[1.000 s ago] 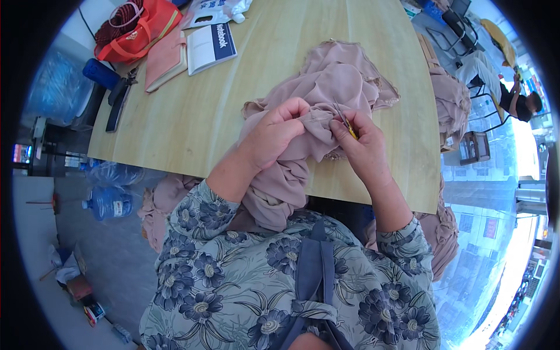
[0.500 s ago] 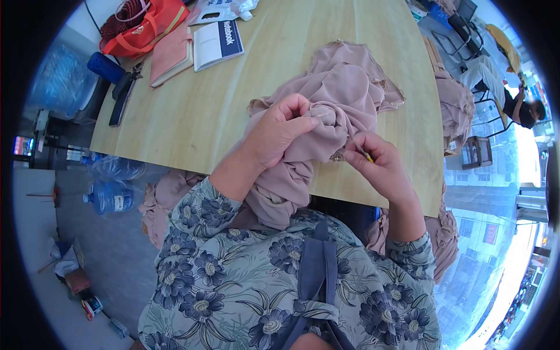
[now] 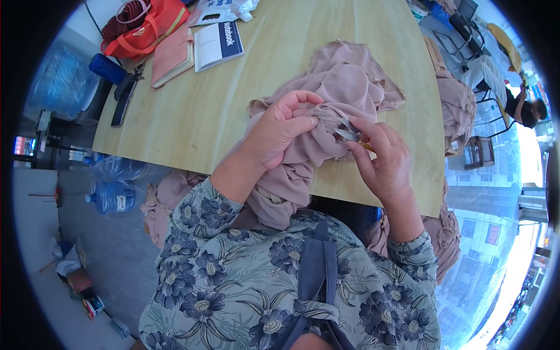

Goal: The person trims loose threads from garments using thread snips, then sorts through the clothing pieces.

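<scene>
Dusty-pink thin fabric [image 3: 347, 87] lies bunched on the table and hangs over its near edge toward my lap. My left hand [image 3: 280, 129] pinches a gathered fold of it between thumb and fingers. Close by on the right, my right hand [image 3: 382, 154] is closed around small thread snips [image 3: 348, 134] with grey metal blades and a bit of yellow at the grip. The blades point left at the fold and look parted. Whether they touch the cloth or a thread, I cannot tell.
On the wooden table [image 3: 192, 122], a red bag [image 3: 143, 32], a pink notebook [image 3: 172, 61], a white-and-navy notebook [image 3: 217, 46] and a dark phone [image 3: 122, 108] stand far left. More pink cloth [image 3: 458, 108] is piled beyond the right edge. A person [image 3: 519, 108] sits far right.
My right hand has turned and shifted slightly up, bringing the snips' blades into view beside the fold. My left hand keeps its pinch, with the gathered cloth slightly rearranged.
</scene>
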### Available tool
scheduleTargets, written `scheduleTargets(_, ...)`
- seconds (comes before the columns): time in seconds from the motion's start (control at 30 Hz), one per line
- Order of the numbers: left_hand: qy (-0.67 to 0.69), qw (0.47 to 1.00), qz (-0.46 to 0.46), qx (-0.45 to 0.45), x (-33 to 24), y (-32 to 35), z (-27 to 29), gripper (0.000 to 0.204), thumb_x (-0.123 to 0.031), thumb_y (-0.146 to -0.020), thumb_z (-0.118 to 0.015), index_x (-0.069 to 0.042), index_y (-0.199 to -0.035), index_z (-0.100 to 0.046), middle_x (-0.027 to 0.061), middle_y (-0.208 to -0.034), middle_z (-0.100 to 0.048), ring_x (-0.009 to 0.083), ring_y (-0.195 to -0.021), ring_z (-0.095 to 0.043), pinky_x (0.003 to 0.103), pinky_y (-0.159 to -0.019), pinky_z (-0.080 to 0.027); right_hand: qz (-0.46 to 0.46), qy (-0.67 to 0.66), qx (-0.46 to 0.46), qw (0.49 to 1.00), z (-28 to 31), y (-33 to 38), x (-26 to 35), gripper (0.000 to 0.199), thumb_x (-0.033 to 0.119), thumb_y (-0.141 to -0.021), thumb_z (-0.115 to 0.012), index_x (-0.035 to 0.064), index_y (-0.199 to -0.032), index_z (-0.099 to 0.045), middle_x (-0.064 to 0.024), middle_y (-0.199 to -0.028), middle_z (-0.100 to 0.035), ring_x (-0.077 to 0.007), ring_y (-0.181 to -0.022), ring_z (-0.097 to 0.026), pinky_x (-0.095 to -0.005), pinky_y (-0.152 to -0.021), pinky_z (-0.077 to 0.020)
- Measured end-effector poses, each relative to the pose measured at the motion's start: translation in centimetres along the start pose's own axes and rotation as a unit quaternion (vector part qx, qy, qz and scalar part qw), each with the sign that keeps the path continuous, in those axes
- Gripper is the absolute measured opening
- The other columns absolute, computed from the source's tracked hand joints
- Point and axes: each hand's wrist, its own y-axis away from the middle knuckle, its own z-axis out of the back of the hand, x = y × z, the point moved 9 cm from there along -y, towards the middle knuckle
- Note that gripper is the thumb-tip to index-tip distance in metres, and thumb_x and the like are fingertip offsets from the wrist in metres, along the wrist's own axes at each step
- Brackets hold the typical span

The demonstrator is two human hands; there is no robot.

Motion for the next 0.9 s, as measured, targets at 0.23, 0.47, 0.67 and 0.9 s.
scheduleTargets(0.23, -0.027, 1.0, 0.0, 0.016, 0.1, 0.0, -0.6, 0.034, 0.003, -0.083, -0.051, -0.002, -0.117, -0.046, 0.0087, -0.108, -0.058, 0.0136, -0.098, -0.056, 0.026, -0.087, -0.046, 0.04, 0.05, -0.021, 0.998, 0.4, -0.6, 1.2, 0.033, 0.013, -0.067, -0.07, 0.0104, -0.099, -0.062, -0.0076, -0.091, -0.063, -0.0248, -0.073, -0.059, -0.0329, -0.064, -0.0473)
scheduleTargets(0.47, -0.025, 0.999, -0.002, 0.032, 0.1, 0.0, -1.1, 0.035, 0.001, -0.084, -0.052, -0.002, -0.118, -0.045, 0.0088, -0.108, -0.058, 0.013, -0.098, -0.056, 0.026, -0.087, -0.045, 0.045, 0.049, -0.022, 0.998, 0.5, -0.7, 1.2, 0.032, 0.013, -0.067, -0.07, 0.0103, -0.098, -0.063, -0.0068, -0.089, -0.063, -0.0241, -0.072, -0.06, -0.0324, -0.063, -0.0475)
scheduleTargets(0.67, -0.033, 0.999, 0.003, 0.029, 0.1, 0.1, -1.0, 0.036, 0.001, -0.084, -0.052, -0.002, -0.119, -0.045, 0.0091, -0.108, -0.059, 0.0129, -0.099, -0.056, 0.026, -0.088, -0.045, 0.049, 0.047, -0.023, 0.997, 0.5, -0.8, 1.2, 0.03, 0.012, -0.067, -0.071, 0.0105, -0.096, -0.063, -0.0063, -0.085, -0.063, -0.0239, -0.069, -0.059, -0.0323, -0.061, -0.047)
scheduleTargets(0.9, -0.032, 0.999, 0.01, 0.032, 0.3, 0.0, -1.0, 0.037, 0.001, -0.084, -0.052, -0.002, -0.12, -0.044, 0.01, -0.109, -0.059, 0.013, -0.099, -0.056, 0.026, -0.088, -0.045, 0.054, 0.039, -0.027, 0.997, 0.5, -0.7, 1.1, 0.028, 0.011, -0.068, -0.07, 0.0111, -0.095, -0.064, -0.0053, -0.074, -0.059, -0.0236, -0.064, -0.057, -0.033, -0.057, -0.0453)
